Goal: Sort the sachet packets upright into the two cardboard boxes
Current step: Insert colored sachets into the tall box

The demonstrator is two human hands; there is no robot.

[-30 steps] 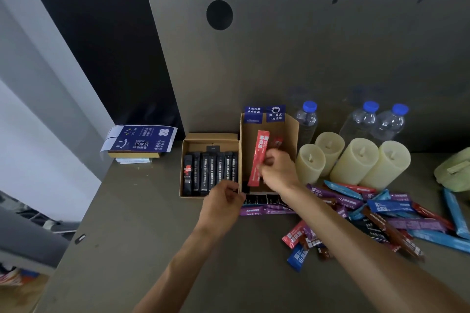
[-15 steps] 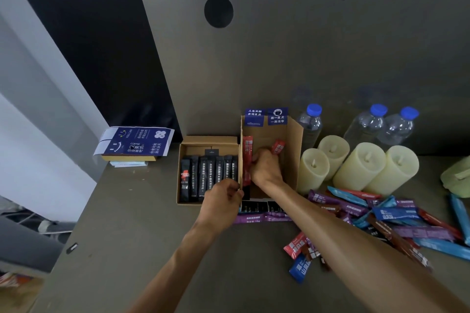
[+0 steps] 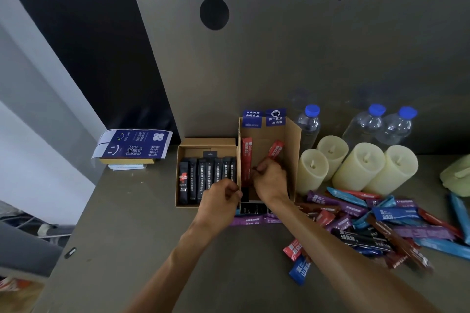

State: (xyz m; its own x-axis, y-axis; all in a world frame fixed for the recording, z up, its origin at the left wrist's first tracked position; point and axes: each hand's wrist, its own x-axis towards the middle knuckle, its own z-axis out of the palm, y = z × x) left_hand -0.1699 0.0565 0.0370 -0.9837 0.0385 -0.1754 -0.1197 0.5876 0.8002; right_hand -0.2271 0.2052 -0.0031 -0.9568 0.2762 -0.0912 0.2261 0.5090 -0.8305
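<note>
Now the right hand point(image 3: 270, 178) sits deep in the tall cardboard box point(image 3: 292, 152), fingers curled between the upright red sachet point(image 3: 246, 157) at the left wall and the leaning red sachet point(image 3: 276, 149); whether it grips either cannot be told. The left hand point(image 3: 220, 197) pinches that box's near left corner with bent fingers, beside the low cardboard box point(image 3: 207, 142) lined with slim black sachets point(image 3: 206, 176) standing on end. Flat, glossy loose sachets point(image 3: 391, 213) in 4 colours lie heaped on the matte table point(image 3: 122, 223) to the right.
</note>
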